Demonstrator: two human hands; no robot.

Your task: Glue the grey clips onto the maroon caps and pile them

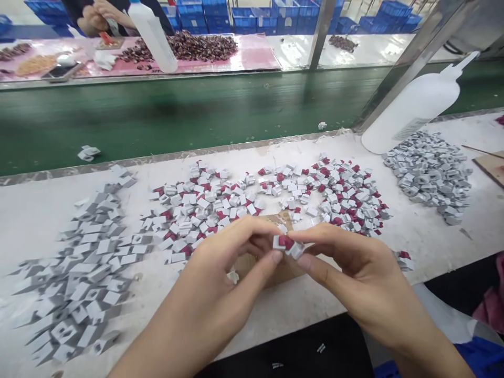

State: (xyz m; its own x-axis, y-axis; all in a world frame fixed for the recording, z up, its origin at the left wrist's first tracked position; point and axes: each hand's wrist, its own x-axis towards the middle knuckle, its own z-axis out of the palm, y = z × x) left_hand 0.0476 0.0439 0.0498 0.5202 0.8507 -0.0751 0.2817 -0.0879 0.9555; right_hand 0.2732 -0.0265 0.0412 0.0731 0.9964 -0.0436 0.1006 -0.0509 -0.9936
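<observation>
Between the fingertips of both hands is a small grey and dark red part. My left hand pinches its left end between thumb and forefinger. On its right end, the thumb and forefinger of my right hand are closed. Beneath the hands lies a brown board, partly hidden by them. Behind them spread a pile of grey and red parts and a second such pile. Plain grey parts are heaped at the left.
A white squeeze bottle leans by a metal post at the right, near another grey heap. A green conveyor belt crosses behind the table. Across it, a person's hands work beside dark brown parts and another bottle.
</observation>
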